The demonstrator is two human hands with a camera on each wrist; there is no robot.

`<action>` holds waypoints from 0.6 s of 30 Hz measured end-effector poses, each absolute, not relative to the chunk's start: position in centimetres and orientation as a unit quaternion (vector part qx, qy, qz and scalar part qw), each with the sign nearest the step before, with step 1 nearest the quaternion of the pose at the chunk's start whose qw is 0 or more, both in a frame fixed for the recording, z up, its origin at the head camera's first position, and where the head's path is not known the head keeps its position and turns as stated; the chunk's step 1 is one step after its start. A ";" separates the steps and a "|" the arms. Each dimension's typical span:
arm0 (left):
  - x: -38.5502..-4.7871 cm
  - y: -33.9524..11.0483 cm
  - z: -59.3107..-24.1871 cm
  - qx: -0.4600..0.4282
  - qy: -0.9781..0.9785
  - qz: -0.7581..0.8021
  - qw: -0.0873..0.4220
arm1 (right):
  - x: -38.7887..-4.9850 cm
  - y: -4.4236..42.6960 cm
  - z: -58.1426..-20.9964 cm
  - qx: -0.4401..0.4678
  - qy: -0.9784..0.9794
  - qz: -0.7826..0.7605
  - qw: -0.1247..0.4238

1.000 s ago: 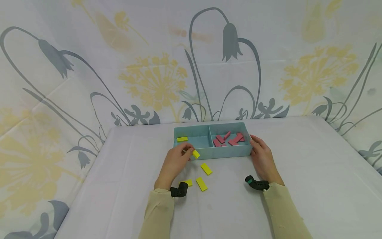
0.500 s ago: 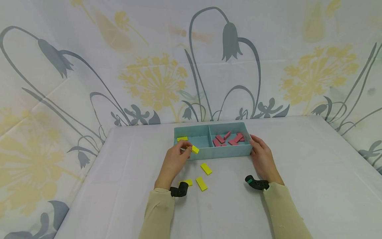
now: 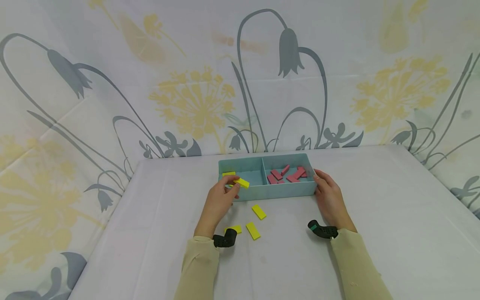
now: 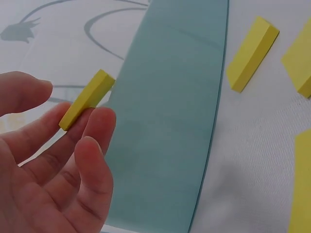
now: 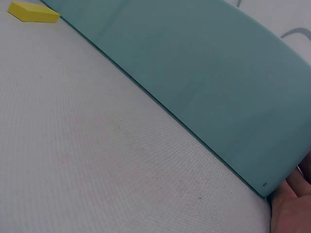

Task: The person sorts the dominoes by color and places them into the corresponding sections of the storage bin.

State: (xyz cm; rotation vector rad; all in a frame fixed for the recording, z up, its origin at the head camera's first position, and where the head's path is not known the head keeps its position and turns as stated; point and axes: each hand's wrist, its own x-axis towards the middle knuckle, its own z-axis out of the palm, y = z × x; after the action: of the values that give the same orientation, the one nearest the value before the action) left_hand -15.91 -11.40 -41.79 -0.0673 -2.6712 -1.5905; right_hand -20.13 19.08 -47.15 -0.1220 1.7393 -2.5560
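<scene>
My left hand [image 3: 221,198] holds a yellow block [image 3: 242,183] in its fingers above the front left of a light-blue two-part box [image 3: 285,191]. In the left wrist view, that block [image 4: 87,99] sits tilted at the fingertips, beside the box wall [image 4: 165,121]. My right hand [image 3: 330,200] grips the box's right end at the front corner; the right wrist view shows only part of this hand [image 5: 291,206]. One yellow block [image 3: 229,174] lies in the left compartment. Several pink blocks [image 3: 295,177] fill part of the right one.
In front of the box, loose yellow blocks lie on the white cloth: one block [image 3: 259,212] near the box, another block [image 3: 253,231] closer to me, and a third block [image 3: 236,229] partly behind the left wrist camera [image 3: 226,238]. A patterned cloth [image 3: 202,83] hangs behind.
The left hand has risen slightly and moved a little left over the box's front rim, and the held yellow block has turned flatter. The right hand and the box have stayed put.
</scene>
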 end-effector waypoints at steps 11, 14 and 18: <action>-16.0 -11.5 -42.1 -0.020 -0.848 -0.530 -0.010 | -20.2 19.1 -47.2 -0.038 0.564 -0.825 0.026; -16.1 -11.6 -42.2 -0.017 -0.847 -0.531 -0.013 | -20.2 19.0 -47.2 -0.034 0.570 -0.821 0.025; -16.1 -11.6 -42.5 -0.016 -0.843 -0.537 -0.021 | -20.1 19.0 -47.1 -0.032 0.575 -0.817 0.026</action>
State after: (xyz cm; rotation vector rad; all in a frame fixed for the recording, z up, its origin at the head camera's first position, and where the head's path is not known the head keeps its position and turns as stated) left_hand -16.12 -11.62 -42.45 -0.0518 -2.6835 -1.7108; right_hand -20.10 19.02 -47.07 -0.0993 1.7761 -2.5253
